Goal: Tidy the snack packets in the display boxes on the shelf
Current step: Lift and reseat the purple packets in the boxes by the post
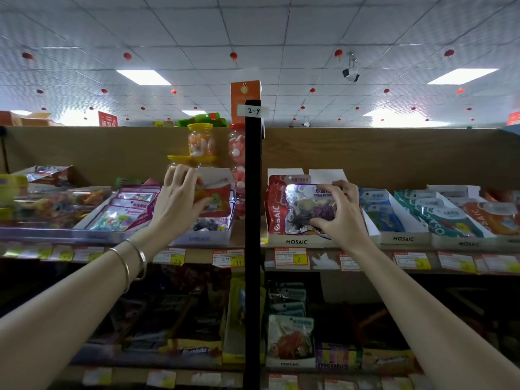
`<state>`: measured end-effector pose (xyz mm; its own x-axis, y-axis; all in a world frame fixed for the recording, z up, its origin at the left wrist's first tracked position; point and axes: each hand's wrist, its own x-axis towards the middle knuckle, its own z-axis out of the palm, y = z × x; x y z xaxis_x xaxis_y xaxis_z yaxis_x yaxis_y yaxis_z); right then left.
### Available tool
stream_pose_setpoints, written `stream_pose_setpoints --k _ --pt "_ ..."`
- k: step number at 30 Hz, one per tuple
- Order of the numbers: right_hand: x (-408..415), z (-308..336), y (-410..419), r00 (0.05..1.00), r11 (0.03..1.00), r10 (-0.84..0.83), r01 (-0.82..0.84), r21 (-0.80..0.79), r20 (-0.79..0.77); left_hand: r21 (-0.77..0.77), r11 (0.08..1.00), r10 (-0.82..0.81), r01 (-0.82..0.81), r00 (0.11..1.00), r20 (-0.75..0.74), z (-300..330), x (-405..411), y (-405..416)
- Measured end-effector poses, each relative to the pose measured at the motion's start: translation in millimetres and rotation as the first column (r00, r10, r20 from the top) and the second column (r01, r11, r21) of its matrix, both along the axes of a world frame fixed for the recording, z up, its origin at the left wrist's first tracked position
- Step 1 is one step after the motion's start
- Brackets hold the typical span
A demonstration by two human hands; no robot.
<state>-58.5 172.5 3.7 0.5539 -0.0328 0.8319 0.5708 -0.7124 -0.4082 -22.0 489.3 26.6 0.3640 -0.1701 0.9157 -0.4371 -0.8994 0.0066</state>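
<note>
My left hand [177,199] grips a red and white snack packet [218,198] standing in a white display box [202,239] left of the black shelf post. My right hand [342,213] holds a clear purple sour plum packet [308,206] in front of a red packet [275,209] that stands in the white display box [295,241] right of the post. Both hands reach up to the same shelf level.
A black upright post [252,220] splits the shelf between my hands. More white display boxes of blue, teal and orange packets [439,218] run to the right, pink packets [132,206] to the left. Candy jars [201,140] stand behind. Price tags line the shelf edge; a lower shelf holds more snacks.
</note>
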Motion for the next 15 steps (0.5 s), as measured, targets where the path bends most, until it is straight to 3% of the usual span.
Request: stream_pose_setpoints --k 4,9,15 --pt "-5 -3 -7 0.999 0.999 -0.022 0.022 0.023 0.034 0.05 0.99 -0.139 0.135 0.987 0.078 4 -30 -23" --pt "-22 -3 -28 0.998 0.996 -0.065 0.064 0.059 0.018 0.149 0.961 -0.241 0.232 0.969 0.047 3 -49 -81" --pt "-38 -1 -67 0.984 0.986 -0.165 0.162 0.049 0.067 0.188 0.963 -0.204 0.193 0.978 0.038 4 -31 -146"
